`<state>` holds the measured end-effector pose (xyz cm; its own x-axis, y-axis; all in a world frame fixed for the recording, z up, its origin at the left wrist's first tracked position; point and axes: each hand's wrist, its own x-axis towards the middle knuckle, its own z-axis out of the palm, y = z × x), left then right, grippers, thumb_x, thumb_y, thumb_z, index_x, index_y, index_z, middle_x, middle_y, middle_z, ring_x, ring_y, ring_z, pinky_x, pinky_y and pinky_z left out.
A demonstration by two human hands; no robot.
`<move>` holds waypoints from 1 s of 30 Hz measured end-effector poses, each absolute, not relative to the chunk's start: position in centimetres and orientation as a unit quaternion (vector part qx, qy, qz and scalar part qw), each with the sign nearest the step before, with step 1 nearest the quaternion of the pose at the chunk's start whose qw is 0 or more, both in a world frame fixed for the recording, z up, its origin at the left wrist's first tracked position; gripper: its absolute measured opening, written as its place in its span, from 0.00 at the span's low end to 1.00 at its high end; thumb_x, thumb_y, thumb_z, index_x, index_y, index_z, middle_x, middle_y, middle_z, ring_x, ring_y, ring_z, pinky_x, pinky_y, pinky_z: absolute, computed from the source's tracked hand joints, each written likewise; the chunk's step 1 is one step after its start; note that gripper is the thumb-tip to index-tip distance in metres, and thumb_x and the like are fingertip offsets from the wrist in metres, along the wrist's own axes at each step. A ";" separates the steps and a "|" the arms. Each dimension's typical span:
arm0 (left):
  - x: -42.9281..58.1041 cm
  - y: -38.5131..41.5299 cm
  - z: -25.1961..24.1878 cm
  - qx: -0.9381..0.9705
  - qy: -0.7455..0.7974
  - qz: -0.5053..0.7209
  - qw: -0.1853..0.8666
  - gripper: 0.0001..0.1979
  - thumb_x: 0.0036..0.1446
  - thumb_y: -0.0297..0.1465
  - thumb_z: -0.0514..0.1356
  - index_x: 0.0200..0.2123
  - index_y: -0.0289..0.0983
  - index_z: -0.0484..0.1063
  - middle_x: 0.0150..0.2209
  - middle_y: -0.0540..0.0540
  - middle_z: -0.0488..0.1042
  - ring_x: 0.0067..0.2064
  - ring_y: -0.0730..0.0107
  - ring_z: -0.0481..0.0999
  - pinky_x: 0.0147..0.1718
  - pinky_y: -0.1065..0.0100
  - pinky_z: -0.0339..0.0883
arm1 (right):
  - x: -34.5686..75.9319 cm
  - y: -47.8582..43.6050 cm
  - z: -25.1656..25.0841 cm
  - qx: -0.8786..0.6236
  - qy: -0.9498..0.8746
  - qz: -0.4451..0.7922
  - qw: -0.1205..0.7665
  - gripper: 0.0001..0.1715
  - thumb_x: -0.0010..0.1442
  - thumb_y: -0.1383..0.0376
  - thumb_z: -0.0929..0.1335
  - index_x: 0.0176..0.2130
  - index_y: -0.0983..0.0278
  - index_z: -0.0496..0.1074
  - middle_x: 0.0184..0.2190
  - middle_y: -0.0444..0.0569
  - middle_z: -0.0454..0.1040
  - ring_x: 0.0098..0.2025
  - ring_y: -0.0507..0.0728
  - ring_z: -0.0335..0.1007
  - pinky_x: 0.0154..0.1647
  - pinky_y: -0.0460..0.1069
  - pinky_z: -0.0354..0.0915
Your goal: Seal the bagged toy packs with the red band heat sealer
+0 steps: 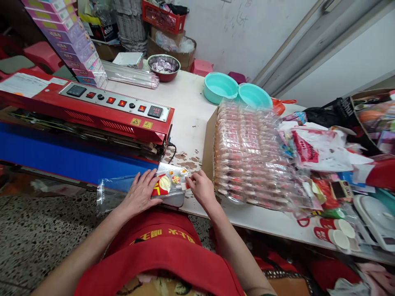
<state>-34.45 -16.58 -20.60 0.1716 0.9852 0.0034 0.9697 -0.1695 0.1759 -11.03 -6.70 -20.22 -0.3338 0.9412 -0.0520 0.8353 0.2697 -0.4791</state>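
Note:
A clear plastic bag (108, 193) lies over the front edge of the blue conveyor belt (70, 154). At its right end is a clear tray (174, 199) with small toy-like pieces and a red and yellow item (162, 185) on it. My left hand (140, 193) rests flat on the bag and the tray's left side, fingers spread. Over the tray's right edge, my right hand (200, 189) has its fingers pinched together; what they hold, if anything, is too small to make out.
A red sealing machine (123, 119) stands behind the belt. To the right, a carton (209, 142) holds rows of packed clear bags (247, 152). Turquoise basins (219, 88) and a metal bowl (163, 76) sit farther back. Paper cups (333, 236) lie near the right front edge.

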 end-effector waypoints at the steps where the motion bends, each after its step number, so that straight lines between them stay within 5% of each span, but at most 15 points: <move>1: -34.5 -16.6 -20.7 0.762 0.641 0.060 0.066 0.35 0.51 0.46 0.63 0.60 0.41 0.61 0.66 0.38 0.55 0.66 0.47 0.54 0.63 0.44 0.46 | -10.7 -6.6 -20.2 -0.551 -0.789 0.240 0.129 0.16 0.61 0.57 0.68 0.26 0.62 0.72 0.30 0.44 0.68 0.28 0.51 0.66 0.27 0.46 0.53; 5: -34.5 -16.6 -20.8 0.764 0.639 0.059 0.064 0.35 0.51 0.46 0.63 0.60 0.41 0.61 0.66 0.38 0.54 0.66 0.47 0.54 0.63 0.44 0.45 | -9.6 -6.0 -20.3 -0.567 -0.760 0.264 0.177 0.22 0.60 0.51 0.68 0.23 0.63 0.68 0.27 0.44 0.66 0.27 0.52 0.64 0.27 0.46 0.54; 9: -34.4 -16.6 -20.7 0.765 0.639 0.048 0.065 0.35 0.50 0.46 0.64 0.59 0.40 0.62 0.67 0.38 0.54 0.66 0.47 0.53 0.63 0.44 0.45 | -9.6 -6.1 -21.0 -0.632 -0.707 0.245 0.199 0.17 0.56 0.51 0.69 0.34 0.62 0.70 0.35 0.46 0.70 0.31 0.54 0.67 0.28 0.47 0.56; 15: -34.5 -16.2 -19.4 0.758 0.643 0.043 0.103 0.40 0.51 0.52 0.61 0.64 0.45 0.56 0.66 0.39 0.54 0.66 0.47 0.53 0.62 0.42 0.44 | -10.6 -6.0 -23.2 -0.618 -0.625 0.419 0.227 0.15 0.55 0.55 0.68 0.36 0.63 0.73 0.35 0.49 0.77 0.35 0.57 0.73 0.35 0.49 0.63; 20: -34.7 -13.1 -17.0 0.791 0.591 -0.001 0.154 0.24 0.62 0.44 0.53 0.61 0.56 0.59 0.65 0.46 0.56 0.62 0.53 0.59 0.58 0.49 0.54 | -10.2 -5.9 -25.0 -0.571 -0.546 0.528 0.312 0.25 0.48 0.48 0.72 0.36 0.66 0.75 0.34 0.51 0.78 0.37 0.59 0.73 0.38 0.52 0.67; 30: -32.4 -8.7 -15.9 0.830 0.519 -0.133 0.156 0.16 0.52 0.39 0.63 0.45 0.46 0.72 0.52 0.42 0.65 0.51 0.52 0.66 0.41 0.58 0.67 | -10.8 -6.2 -27.0 -0.546 -0.465 0.589 0.371 0.30 0.39 0.52 0.76 0.40 0.66 0.74 0.34 0.51 0.77 0.34 0.58 0.73 0.35 0.51 0.70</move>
